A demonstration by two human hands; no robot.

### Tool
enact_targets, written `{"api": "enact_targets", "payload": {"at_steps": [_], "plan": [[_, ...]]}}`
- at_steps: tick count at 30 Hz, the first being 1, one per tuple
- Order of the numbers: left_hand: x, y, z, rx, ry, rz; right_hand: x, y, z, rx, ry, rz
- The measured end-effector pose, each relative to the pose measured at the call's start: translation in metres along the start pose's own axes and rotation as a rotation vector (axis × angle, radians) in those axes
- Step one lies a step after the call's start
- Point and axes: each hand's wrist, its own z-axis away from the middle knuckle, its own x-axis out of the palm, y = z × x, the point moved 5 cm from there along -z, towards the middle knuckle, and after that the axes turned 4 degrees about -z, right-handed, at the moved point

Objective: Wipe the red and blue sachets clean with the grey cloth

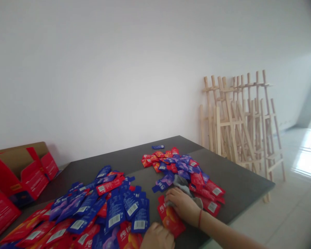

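Near the table's front edge lies a red pouch point(170, 219) with orange fruit printed on it. My right hand point(182, 205), a red string round its wrist, presses on the pouch's upper part with a grey cloth point(181, 183) bunched under and behind the fingers. At the pouch's lower left edge, my left hand point(158, 238) is curled closed against it; the fingertips are partly hidden. Left of my hands spreads a large heap of blue pouches point(115, 211) and red pouches point(58, 230). A second mixed pile of pouches point(188, 166) lies beyond my right hand.
Open red cardboard boxes point(33, 176) stand at the table's left side. A single blue pouch point(158, 147) lies near the back edge of the dark table point(238, 180). Several wooden easels point(238, 128) lean against the white wall at the right.
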Motion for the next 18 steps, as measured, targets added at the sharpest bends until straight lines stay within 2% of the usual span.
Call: {"api": "enact_targets", "payload": {"at_steps": [3,6,8,11,14,18], "plan": [[-0.025,-0.014,-0.029,-0.021,-0.221,0.142,-0.008,0.02,-0.013,0.098,0.189,-0.147],[-0.045,-0.016,-0.057,0.158,-0.347,0.252,-0.013,0.034,-0.012,0.168,0.327,-0.236],[-0.05,-0.014,-0.072,0.279,-0.434,0.243,-0.013,0.036,-0.009,0.166,0.36,-0.257],[-0.051,-0.013,-0.086,0.374,-0.523,0.093,-0.012,0.033,-0.005,0.141,0.402,-0.323],[-0.06,-0.018,-0.092,0.397,-0.496,0.005,-0.011,0.028,-0.004,0.114,0.411,-0.354],[-0.075,-0.034,-0.085,0.222,-0.296,0.069,-0.013,0.022,-0.003,0.083,0.398,-0.323]]}}
